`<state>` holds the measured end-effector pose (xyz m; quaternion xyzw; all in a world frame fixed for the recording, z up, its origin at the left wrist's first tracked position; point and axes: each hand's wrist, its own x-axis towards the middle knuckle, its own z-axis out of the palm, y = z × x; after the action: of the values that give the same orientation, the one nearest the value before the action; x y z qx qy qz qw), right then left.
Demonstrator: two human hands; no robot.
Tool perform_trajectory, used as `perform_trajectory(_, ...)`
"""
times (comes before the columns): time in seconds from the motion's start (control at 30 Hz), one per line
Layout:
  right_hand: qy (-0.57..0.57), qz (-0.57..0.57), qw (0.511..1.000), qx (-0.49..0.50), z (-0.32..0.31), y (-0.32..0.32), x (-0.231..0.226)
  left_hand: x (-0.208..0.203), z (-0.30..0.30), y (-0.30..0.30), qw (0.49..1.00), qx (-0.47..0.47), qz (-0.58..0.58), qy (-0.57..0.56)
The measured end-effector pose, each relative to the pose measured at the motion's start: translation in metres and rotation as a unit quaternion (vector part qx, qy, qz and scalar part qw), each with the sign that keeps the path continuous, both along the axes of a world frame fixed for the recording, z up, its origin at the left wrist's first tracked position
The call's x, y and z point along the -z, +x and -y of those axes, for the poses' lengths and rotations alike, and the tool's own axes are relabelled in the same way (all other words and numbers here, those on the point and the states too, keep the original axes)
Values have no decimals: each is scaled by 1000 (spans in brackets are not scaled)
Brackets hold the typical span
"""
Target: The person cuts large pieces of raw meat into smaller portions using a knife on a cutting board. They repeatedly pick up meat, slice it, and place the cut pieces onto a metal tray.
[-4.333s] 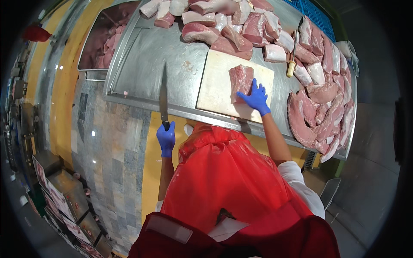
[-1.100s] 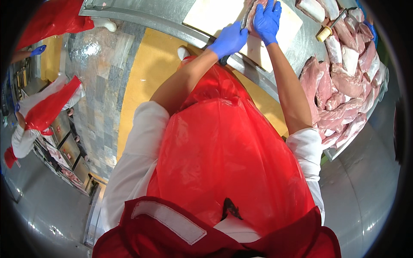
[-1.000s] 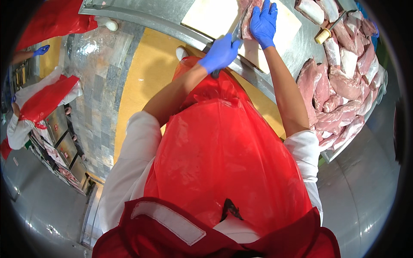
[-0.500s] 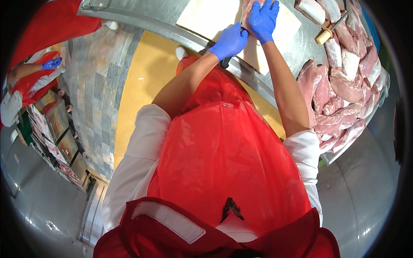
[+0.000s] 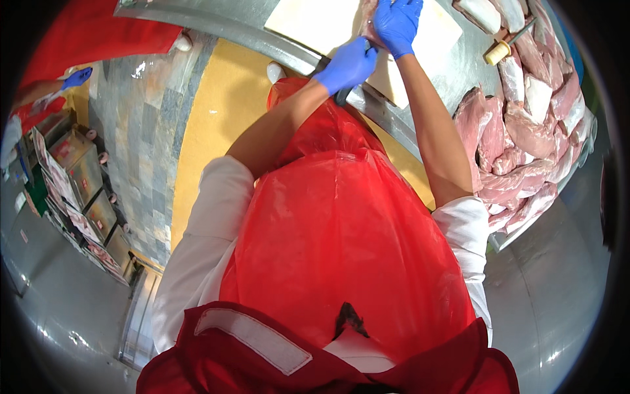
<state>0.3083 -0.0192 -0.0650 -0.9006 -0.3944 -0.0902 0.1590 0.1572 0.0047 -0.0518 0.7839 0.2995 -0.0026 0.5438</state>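
My left hand (image 5: pixel 349 65), in a blue glove, is closed around a black-handled knife (image 5: pixel 342 97). The handle's end sticks out below the fist; a dark bit shows at the fist's far side, and the blade cannot be made out. Against the far fingers of that hand lies a pale pink piece of meat (image 5: pixel 366 23) on a white cutting board (image 5: pixel 308 25). My right hand (image 5: pixel 398 27), also gloved in blue, rests on the meat with its fingers stretched out flat. The upper frame edge cuts off part of the meat.
Many pieces of raw meat (image 5: pixel 528 134) are heaped on the metal table (image 5: pixel 453 72) at right. A sharpening steel with a cream handle (image 5: pixel 498 53) lies on them. At left are another person's blue-gloved hand (image 5: pixel 77 77), a red apron (image 5: pixel 98 36) and metal bins (image 5: pixel 82 164).
Both my hands and the meat sit slightly further left in the picture. My grip looks the same. At far left, the other person's hand and apron have shifted.
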Motion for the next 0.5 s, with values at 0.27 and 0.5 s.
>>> perform_trajectory(0.27,52,-119,990,48,1,-2,-5,-53,5,-40,987,23,-55,-152)
perform_trajectory(0.5,-9,-37,999,5,5,-1,-2,-53,10,-42,982,24,-78,-171)
